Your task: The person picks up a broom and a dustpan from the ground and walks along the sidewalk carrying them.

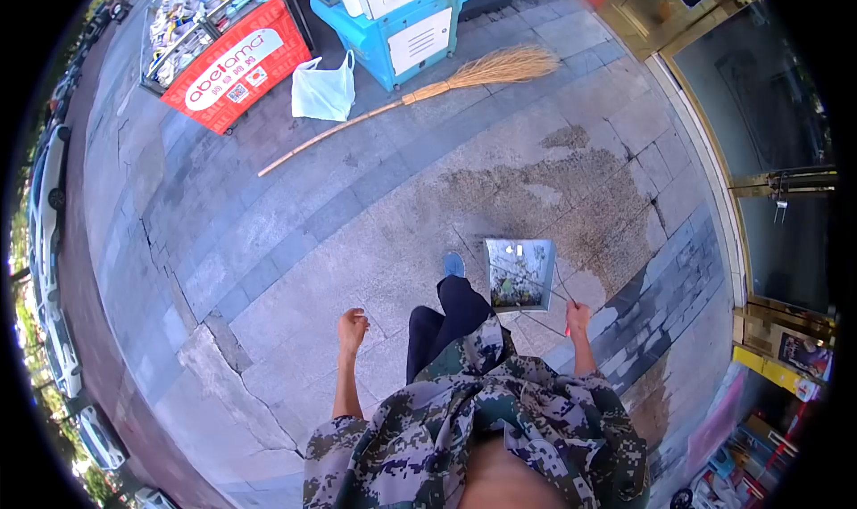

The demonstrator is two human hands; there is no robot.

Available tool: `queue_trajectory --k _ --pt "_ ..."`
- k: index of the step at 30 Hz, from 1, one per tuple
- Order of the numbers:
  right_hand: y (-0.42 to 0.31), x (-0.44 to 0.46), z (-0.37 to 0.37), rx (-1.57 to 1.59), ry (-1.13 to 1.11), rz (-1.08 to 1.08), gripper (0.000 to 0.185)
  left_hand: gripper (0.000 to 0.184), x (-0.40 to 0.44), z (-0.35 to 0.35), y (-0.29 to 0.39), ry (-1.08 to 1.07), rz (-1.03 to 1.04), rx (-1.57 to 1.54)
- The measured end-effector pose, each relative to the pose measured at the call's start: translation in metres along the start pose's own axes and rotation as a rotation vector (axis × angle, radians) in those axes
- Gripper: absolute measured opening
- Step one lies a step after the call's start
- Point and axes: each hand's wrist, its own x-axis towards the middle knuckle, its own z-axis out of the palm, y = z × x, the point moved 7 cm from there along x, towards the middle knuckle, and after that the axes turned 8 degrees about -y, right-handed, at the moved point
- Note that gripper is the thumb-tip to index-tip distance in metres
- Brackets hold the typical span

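Observation:
My right hand (578,317) is closed around the red-ended thin wire handle of a metal dustpan (543,304). The dustpan's square, shiny pan is beside my shoe, with light and dark reflections or bits showing inside it. My left hand (353,332) hangs on the other side of my body, fingers loosely curled and apart, with nothing visible in it. Farther ahead, a long straw broom (500,67) lies on the pavement, its bamboo handle pointing left and its bristles right. Neither hand touches the broom.
A white bag (323,91) sits by a blue and white cabinet (420,41). Left of it stands a red-fronted bin (237,67) full of packaged goods. Glass doors (759,99) line the right side. Damp patches (580,183) mark the paving, and parked cars (49,188) stand far left.

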Motion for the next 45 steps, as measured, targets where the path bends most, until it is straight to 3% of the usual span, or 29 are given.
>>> queue_trajectory --k 2,5,7,11,14,18,19,23,27,30,33,35,37,38,39,41,42,43,45 --pt "-0.073 0.019 0.007 -0.138 -0.009 -0.001 0.035 0.026 0.029 -0.029 0.039 0.075 0.088 0.006" --pt "-0.131 0.030 0.011 -0.249 0.041 -0.131 0.035 0.025 0.076 -0.054 0.071 0.110 0.019 0.118" --pt "-0.170 0.056 0.025 -0.243 -0.006 -0.103 0.034 0.026 0.134 -0.066 0.108 0.103 0.062 0.249" --pt "-0.244 0.103 0.075 -0.299 -0.104 -0.144 0.028 0.030 0.293 -0.070 0.150 0.070 0.088 0.594" --pt "-0.307 0.110 0.110 -0.231 -0.167 -0.037 0.024 0.032 0.427 -0.054 0.138 -0.031 0.151 0.756" --pt "-0.387 0.146 0.153 -0.237 -0.177 0.042 0.021 0.030 0.578 -0.021 0.187 -0.180 0.040 1.004" --pt "-0.410 0.153 0.157 -0.195 -0.195 0.030 0.021 0.031 0.626 -0.014 0.187 -0.190 0.115 1.049" --pt "-0.418 0.150 0.155 -0.208 -0.256 0.117 0.020 0.033 0.732 0.025 0.227 -0.169 0.378 1.165" --pt "-0.404 0.139 0.157 -0.172 -0.234 0.140 0.021 0.046 0.807 0.065 0.230 -0.205 0.442 1.199" --pt "-0.407 0.143 0.160 -0.182 -0.222 0.153 0.022 0.043 0.841 0.101 0.226 -0.211 0.535 1.243" --pt "-0.405 0.139 0.163 -0.214 -0.212 0.058 0.024 0.040 0.869 0.096 0.202 -0.087 0.299 1.369" --pt "-0.410 0.147 0.166 -0.197 -0.211 0.062 0.024 0.032 0.872 0.104 0.188 -0.218 0.289 1.347" --pt "-0.413 0.150 0.173 -0.233 -0.241 0.082 0.024 0.026 0.842 0.118 0.180 -0.494 0.118 1.275" --pt "-0.411 0.155 0.174 -0.230 -0.249 0.042 0.024 0.020 0.824 0.127 0.180 -0.491 0.367 1.267" --pt "-0.411 0.158 0.172 -0.240 -0.233 0.025 0.024 0.017 0.786 0.134 0.195 -0.517 0.282 1.259" --pt "-0.409 0.153 0.176 -0.198 -0.231 -0.010 0.024 0.020 0.722 0.126 0.179 -0.726 0.173 0.968" --pt "-0.408 0.155 0.179 -0.230 -0.239 -0.049 0.024 0.020 0.696 0.123 0.168 -0.782 0.175 0.998" --pt "-0.407 0.158 0.180 -0.219 -0.224 -0.073 0.024 0.015 0.659 0.123 0.172 -0.838 -0.117 0.697" --pt "-0.407 0.163 0.182 -0.231 -0.203 -0.136 0.026 0.012 0.604 0.138 0.196 -0.803 -0.275 0.166"
